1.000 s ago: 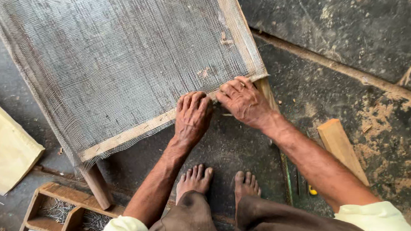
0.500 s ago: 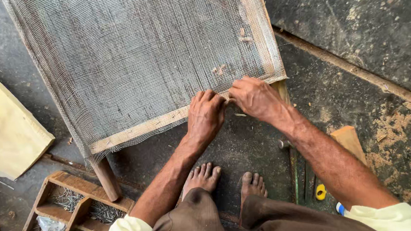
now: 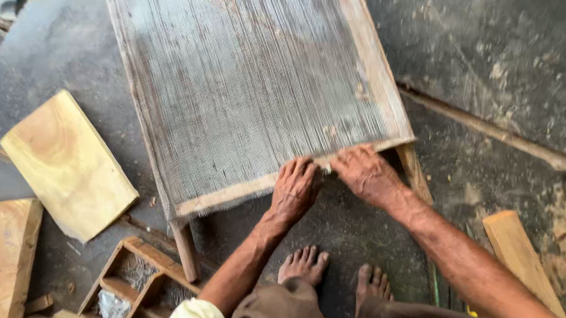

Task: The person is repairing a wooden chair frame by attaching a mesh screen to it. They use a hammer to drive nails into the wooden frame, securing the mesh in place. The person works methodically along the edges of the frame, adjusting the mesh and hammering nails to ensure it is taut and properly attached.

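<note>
While both hands press side by side on the near rail, the left hand (image 3: 295,190) and right hand (image 3: 366,173) lie with fingers flat and loosely together, touching the wooden frame (image 3: 369,62) whose grey woven mesh (image 3: 245,83) stretches away toward twelve o'clock. Its leg (image 3: 185,250) drops at eight o'clock, beside an open wooden box (image 3: 130,289). A pale plank (image 3: 67,162) lies at nine o'clock, a short board (image 3: 518,256) at four, bare feet (image 3: 302,266) at six.

The floor (image 3: 499,47) is dark, rough concrete dusted with sawdust. Pale wooden boards (image 3: 67,162) lie at the left. A small wooden crate (image 3: 134,289) sits nearby.
</note>
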